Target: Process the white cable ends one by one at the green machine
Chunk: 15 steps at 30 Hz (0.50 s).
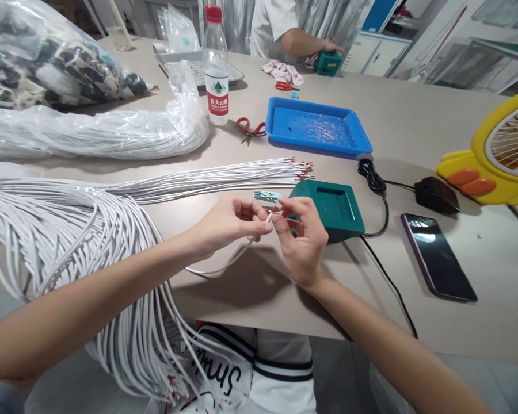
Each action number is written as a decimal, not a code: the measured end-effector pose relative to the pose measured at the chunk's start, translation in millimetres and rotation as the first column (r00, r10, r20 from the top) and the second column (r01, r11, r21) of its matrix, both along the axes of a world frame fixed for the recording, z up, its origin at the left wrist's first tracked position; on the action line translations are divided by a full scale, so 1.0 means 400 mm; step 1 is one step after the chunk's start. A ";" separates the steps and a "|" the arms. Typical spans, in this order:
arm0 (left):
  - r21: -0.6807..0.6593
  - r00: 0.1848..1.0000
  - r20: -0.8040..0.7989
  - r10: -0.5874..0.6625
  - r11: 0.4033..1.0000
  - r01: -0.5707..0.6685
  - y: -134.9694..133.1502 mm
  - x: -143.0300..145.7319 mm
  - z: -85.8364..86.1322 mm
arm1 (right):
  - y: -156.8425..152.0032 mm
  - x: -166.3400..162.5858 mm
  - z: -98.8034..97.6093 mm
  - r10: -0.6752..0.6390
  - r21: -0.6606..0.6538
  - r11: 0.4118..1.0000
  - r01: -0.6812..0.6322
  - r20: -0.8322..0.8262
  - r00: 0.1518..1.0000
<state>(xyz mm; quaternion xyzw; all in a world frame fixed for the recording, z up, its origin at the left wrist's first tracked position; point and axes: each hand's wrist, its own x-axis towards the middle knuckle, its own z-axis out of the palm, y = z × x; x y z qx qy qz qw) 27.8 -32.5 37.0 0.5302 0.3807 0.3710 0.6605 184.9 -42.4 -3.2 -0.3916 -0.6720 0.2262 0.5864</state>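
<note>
Between thumb and fingers, my left hand (237, 223) pinches a white cable (224, 267) close to its end, where thin red and pale wires stick out. My right hand (301, 236) has its thumb and index finger pressed together at those wire ends. The cable's tail curves down and left below my left hand. Right behind my hands sits a green box-shaped device (341, 210) with a recessed top. A light-blue clip (266, 195) lies just beyond my fingertips. To the left, a large bundle of white cables (112, 259) hangs over the table edge.
More cables with red ends (224, 177) lie behind my hands. Farther back are a blue tray (319, 127), red-handled snips (249, 131) and a water bottle (217, 75). A phone (438, 256), black adapter (435, 194) and yellow fan (501, 149) stand right. A co-worker's arm (304, 43) reaches another green device.
</note>
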 end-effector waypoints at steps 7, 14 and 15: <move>-0.005 1.000 0.008 -0.003 1.000 0.003 0.000 0.000 -0.003 | 0.002 0.001 -0.002 0.017 0.036 0.999 -0.017 -0.007 1.000; -0.037 0.999 0.041 -0.005 0.999 0.007 0.000 -0.001 -0.006 | -0.001 -0.001 0.000 -0.005 0.038 0.999 0.006 -0.033 0.999; -0.043 0.999 0.043 0.000 0.999 0.001 0.000 -0.001 -0.006 | -0.001 -0.002 0.000 -0.002 0.032 0.999 0.003 -0.033 0.999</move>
